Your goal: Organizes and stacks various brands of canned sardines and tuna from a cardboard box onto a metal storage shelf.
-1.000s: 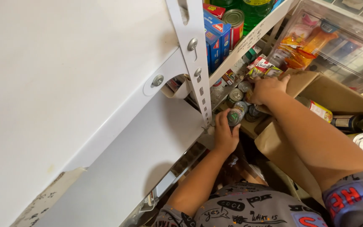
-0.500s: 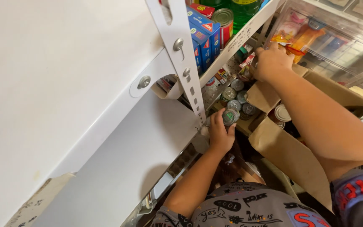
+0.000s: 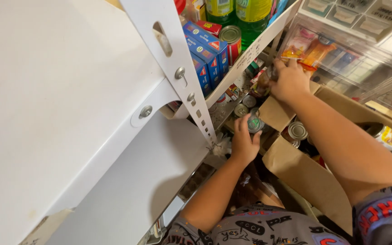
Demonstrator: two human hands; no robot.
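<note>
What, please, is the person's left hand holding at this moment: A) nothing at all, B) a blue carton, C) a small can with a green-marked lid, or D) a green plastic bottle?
C: the left hand closes its grip on a small can with a green-marked lid, beside the white shelf post, while the blue cartons and green bottles stand on the shelf above.

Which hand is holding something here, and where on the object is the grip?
The left hand holds a small can by its side, near the top. The right hand closes around something at the lower shelf; what and where cannot be told.
</note>
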